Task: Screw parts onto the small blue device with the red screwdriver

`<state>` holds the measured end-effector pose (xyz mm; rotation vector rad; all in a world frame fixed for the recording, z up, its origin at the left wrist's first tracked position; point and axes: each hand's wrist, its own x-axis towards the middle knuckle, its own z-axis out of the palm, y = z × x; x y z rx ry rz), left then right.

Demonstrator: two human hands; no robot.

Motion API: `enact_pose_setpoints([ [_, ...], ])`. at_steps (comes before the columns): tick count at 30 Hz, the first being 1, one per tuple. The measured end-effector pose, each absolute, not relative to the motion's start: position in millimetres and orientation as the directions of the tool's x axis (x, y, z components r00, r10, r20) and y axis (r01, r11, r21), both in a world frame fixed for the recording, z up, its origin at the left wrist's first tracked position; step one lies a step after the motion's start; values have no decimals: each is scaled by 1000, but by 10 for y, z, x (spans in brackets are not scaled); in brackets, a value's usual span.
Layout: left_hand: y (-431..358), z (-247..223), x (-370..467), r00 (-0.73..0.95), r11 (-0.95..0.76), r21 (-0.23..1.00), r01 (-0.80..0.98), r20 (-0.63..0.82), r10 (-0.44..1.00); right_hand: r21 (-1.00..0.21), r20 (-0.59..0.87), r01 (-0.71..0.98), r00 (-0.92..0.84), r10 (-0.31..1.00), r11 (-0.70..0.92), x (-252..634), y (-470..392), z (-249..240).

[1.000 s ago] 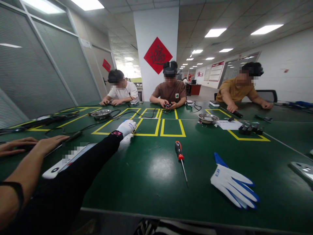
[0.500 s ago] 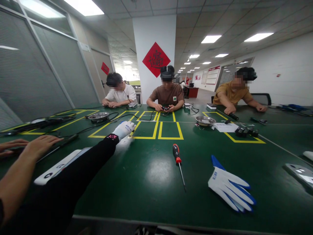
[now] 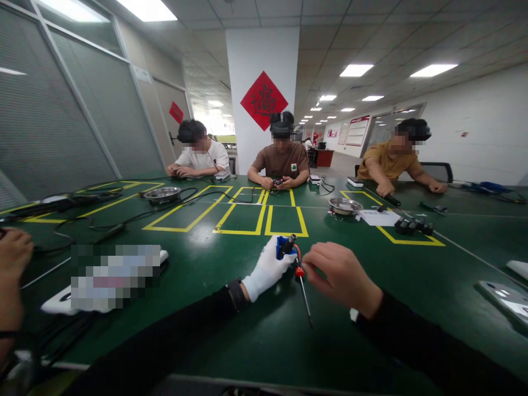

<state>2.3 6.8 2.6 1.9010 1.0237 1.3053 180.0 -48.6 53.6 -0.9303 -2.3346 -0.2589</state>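
My left hand (image 3: 270, 267), in a white work glove with blue fingers, is wrapped round a short black cylindrical part (image 3: 286, 247). The part's metal-ringed end points up and to the right. Close by on the right is my bare right hand (image 3: 340, 275), its fingers loosely bent and apart from the thumb, with nothing seen in them. A screwdriver (image 3: 304, 301) with a red and black handle lies on the green table (image 3: 256, 341) between the hands, the handle partly covered by my left hand. A white scrap of the loose glove (image 3: 353, 315) shows beside my right wrist; my arm hides most of it.
A white device (image 3: 58, 300) lies to the left, near another person's hand (image 3: 14, 253). Metal bowls (image 3: 345, 205) (image 3: 161, 194), black parts (image 3: 412, 224), paper (image 3: 377, 218) and cables (image 3: 202, 193) lie farther back. A phone (image 3: 505, 302) is at right. Three people sit opposite.
My left hand has come back from the yellow-taped area to the table's middle, now with the black part in it. My right hand has entered from the right, over the loose glove.
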Motion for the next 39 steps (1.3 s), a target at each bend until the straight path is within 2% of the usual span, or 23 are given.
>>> enact_pose_setpoints([
  [3, -15, 39, 99, 262, -537, 811, 231, 480, 837, -53, 520, 725, -567, 639, 687, 1820, -260, 288],
  [6, -25, 45, 62, 329, -523, 822, 225, 441, 835, -300, 490, 763, -391, 779, 572, 1848, -110, 23],
  [9, -29, 28, 44, 364, -487, 849, 206, 396, 843, -497, 484, 648, -345, 804, 577, 1868, -81, -90],
  [13, -10, -4, 77, 322, -436, 877, 203, 360, 875, -618, 497, 457, -403, 768, 640, 1871, -83, -61],
  [17, -2, -2, 76, 272, -362, 908, 212, 301, 914, -645, 442, 466, -420, 793, 606, 1881, -77, -8],
  [22, -83, 45, 35, 245, -387, 904, 181, 340, 908, -552, 319, 549, -556, 768, 627, 1884, -94, 32],
  [25, -150, 70, 30, 293, -397, 896, 200, 332, 897, -531, 273, 600, -547, 791, 598, 1851, -103, 29],
  [29, -202, 68, 47, 401, -368, 905, 214, 262, 878, -524, 298, 640, -480, 825, 562, 1832, -101, -13],
  [33, -167, 34, 51, 397, -230, 939, 258, 114, 911, -550, 308, 737, -259, 915, 393, 1881, -41, -75],
  [35, -136, 19, 47, 376, -229, 933, 279, 113, 920, -571, 293, 756, -176, 940, 320, 1915, 8, -102],
  [39, -97, -6, 42, 391, -305, 905, 295, 177, 903, -640, 269, 720, -118, 956, 269, 1967, 105, -131],
])
